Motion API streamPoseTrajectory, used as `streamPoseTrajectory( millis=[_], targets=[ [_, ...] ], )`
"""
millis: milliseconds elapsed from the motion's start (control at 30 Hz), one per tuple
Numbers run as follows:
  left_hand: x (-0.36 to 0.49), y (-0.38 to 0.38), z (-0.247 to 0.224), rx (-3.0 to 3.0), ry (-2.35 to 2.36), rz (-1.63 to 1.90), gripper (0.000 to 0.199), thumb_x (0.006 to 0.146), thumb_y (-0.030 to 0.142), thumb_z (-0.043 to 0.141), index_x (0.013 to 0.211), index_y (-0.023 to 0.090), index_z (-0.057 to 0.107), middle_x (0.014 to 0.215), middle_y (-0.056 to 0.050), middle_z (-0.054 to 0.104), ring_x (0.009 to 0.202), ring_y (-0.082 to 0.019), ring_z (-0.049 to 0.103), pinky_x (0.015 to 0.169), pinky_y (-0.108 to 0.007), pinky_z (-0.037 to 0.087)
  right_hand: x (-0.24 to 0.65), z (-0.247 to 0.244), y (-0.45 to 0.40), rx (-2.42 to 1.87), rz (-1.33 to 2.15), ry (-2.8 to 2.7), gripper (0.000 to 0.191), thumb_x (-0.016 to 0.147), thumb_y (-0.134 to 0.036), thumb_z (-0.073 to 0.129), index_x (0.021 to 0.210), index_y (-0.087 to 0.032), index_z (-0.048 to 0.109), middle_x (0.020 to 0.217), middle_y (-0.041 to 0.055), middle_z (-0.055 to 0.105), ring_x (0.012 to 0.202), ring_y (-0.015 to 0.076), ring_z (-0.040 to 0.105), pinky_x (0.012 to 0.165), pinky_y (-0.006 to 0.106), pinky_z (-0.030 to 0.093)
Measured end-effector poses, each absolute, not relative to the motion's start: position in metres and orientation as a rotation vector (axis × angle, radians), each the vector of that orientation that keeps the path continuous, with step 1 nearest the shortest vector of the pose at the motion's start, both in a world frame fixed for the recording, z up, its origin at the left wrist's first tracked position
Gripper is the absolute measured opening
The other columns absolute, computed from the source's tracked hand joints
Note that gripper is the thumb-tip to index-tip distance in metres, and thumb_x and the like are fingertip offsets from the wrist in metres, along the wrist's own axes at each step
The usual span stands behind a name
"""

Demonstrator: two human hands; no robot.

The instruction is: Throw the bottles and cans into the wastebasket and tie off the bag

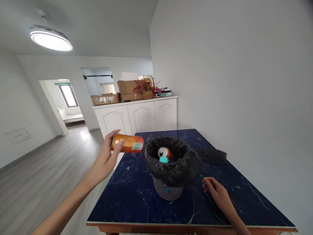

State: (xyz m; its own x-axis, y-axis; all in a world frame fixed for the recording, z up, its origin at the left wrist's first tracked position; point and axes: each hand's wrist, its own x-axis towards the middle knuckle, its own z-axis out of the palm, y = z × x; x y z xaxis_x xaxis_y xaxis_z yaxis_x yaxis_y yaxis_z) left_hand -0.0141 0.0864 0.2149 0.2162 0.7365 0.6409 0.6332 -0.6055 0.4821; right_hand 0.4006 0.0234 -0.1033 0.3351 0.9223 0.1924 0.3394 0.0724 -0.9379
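Note:
My left hand (110, 151) is closed around an orange drink can (133, 143), which lies sideways in the air left of a bin. The small grey bin (168, 192) stands on the table, lined with a black plastic bag (163, 169) folded over its rim. Inside are another can (164, 152), silver-topped and orange, and something with a turquoise cap (163, 159); the rest of the contents is hidden. Low over the table, right of the bin, my right hand (217, 192) has loosely curled fingers, with nothing visible in them.
The table (132, 195) has a dark blue marbled top and stands against a white wall. A flattened black bag (215, 156) lies behind the bin on the right. Farther back, a white cabinet (141, 117) carries cardboard boxes (129, 89) and a flower basket (147, 94).

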Motion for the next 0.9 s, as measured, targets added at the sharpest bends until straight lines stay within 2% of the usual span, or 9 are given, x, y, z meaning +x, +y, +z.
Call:
streamPoseTrajectory(
  millis=[133,367,433,500,567,700,833,900],
  targets=[
    [0.061,0.083,0.234,2.558,0.922,1.171,0.049,0.105,0.05,0.052,0.148,0.026,0.045,0.141,-0.011,0.059,0.123,-0.028,0.061,0.104,-0.042,0.052,0.4,-0.102,0.025,-1.468,0.643,-1.205,0.048,0.099,-0.072,0.046,0.095,-0.026,0.063,0.082,0.0056,0.072,0.078,0.0256,0.068,0.07,0.033,0.049],
    [0.123,0.107,0.211,2.522,0.712,0.775,0.053,0.092,0.049,0.074,0.139,0.026,0.063,0.133,-0.013,0.068,0.117,-0.034,0.067,0.1,-0.042,0.051,0.395,-0.09,0.023,-1.434,0.617,-1.185,0.051,0.097,-0.074,0.047,0.092,-0.025,0.065,0.08,0.0047,0.072,0.074,0.0241,0.069,0.071,0.033,0.05],
    [0.117,0.112,0.21,2.401,0.706,0.861,0.051,0.091,0.049,0.075,0.135,0.025,0.066,0.14,-0.013,0.067,0.131,-0.036,0.061,0.112,-0.042,0.044,0.395,-0.087,0.022,-1.436,0.618,-1.178,0.053,0.096,-0.076,0.048,0.09,-0.026,0.066,0.079,0.005,0.073,0.074,0.0245,0.069,0.07,0.033,0.05],
    [0.102,0.12,0.209,2.322,0.767,1.037,0.047,0.095,0.051,0.068,0.134,0.024,0.066,0.146,-0.012,0.064,0.145,-0.034,0.05,0.124,-0.042,0.032,0.395,-0.086,0.022,-1.438,0.614,-1.169,0.057,0.093,-0.079,0.049,0.088,-0.026,0.066,0.079,0.0054,0.073,0.073,0.0248,0.069,0.068,0.033,0.05],
    [0.081,0.132,0.205,2.263,0.923,1.169,0.048,0.1,0.054,0.058,0.136,0.022,0.062,0.148,-0.012,0.062,0.147,-0.031,0.046,0.127,-0.044,0.027,0.396,-0.086,0.023,-1.435,0.621,-1.159,0.059,0.09,-0.082,0.051,0.086,-0.025,0.068,0.077,0.0055,0.073,0.073,0.0248,0.069,0.069,0.034,0.051],
    [0.033,0.151,0.174,1.949,1.307,1.059,0.066,0.097,0.068,0.054,0.141,0.02,0.054,0.149,-0.017,0.06,0.138,-0.032,0.056,0.116,-0.046,0.041,0.394,-0.077,0.028,-1.375,0.733,-1.14,0.061,0.086,-0.083,0.057,0.085,-0.024,0.07,0.079,0.0061,0.073,0.075,0.0248,0.069,0.073,0.035,0.055],
    [0.007,0.158,0.134,1.663,1.332,0.78,0.08,0.087,0.087,0.05,0.12,0.016,0.068,0.127,-0.022,0.073,0.117,-0.036,0.071,0.093,-0.042,0.058,0.387,-0.039,0.03,-1.182,1.124,-1.035,0.06,0.09,-0.079,0.057,0.101,-0.023,0.075,0.1,0.0098,0.077,0.085,0.0252,0.074,0.078,0.036,0.059],
    [0.005,0.16,0.122,1.443,1.182,0.577,0.086,0.082,0.092,0.05,0.109,0.014,0.072,0.122,-0.023,0.075,0.114,-0.034,0.073,0.092,-0.039,0.059,0.383,-0.013,0.029,-1.064,1.363,-0.96,0.061,0.092,-0.079,0.056,0.106,-0.024,0.076,0.109,0.0115,0.077,0.089,0.0247,0.074,0.08,0.036,0.06]
  ],
)
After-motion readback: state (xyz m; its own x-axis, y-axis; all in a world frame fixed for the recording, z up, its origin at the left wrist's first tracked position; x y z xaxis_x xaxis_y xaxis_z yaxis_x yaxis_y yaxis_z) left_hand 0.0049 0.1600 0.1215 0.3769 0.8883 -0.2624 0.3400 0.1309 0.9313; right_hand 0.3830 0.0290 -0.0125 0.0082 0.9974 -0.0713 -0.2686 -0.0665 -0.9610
